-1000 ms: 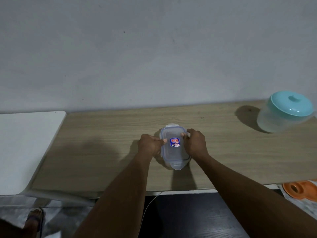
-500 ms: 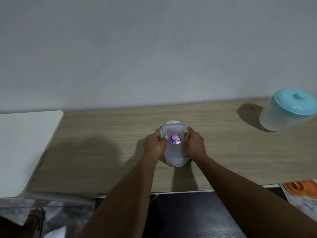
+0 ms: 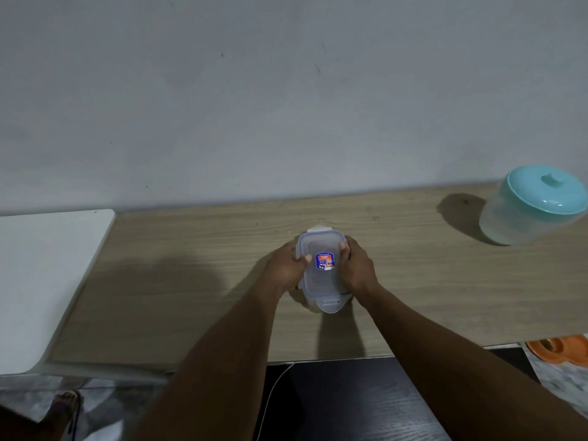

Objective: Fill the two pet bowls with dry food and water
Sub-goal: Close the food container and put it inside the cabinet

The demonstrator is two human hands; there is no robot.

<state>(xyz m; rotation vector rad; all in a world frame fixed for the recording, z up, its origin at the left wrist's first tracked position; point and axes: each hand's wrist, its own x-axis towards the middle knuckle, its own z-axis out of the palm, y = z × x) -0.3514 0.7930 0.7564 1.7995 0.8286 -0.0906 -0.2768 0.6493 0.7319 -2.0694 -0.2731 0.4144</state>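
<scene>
While on the table, lidded container gripped between left hand and right hand.

Plain grey wall behind wooden tabletop; white surface adjoins left; dim light.

Your bench is a long light wood-grain top set against the pale wall. Near its middle sits a clear rectangular food container with a blue-edged clip lid and a blue and red sticker on top. Well apart from it, at the far right end by the wall, stands a translucent jug with a teal knobbed lid. A white tabletop butts against the left end. On the floor at the lower right lies an orange pet bowl, partly cut off.
</scene>
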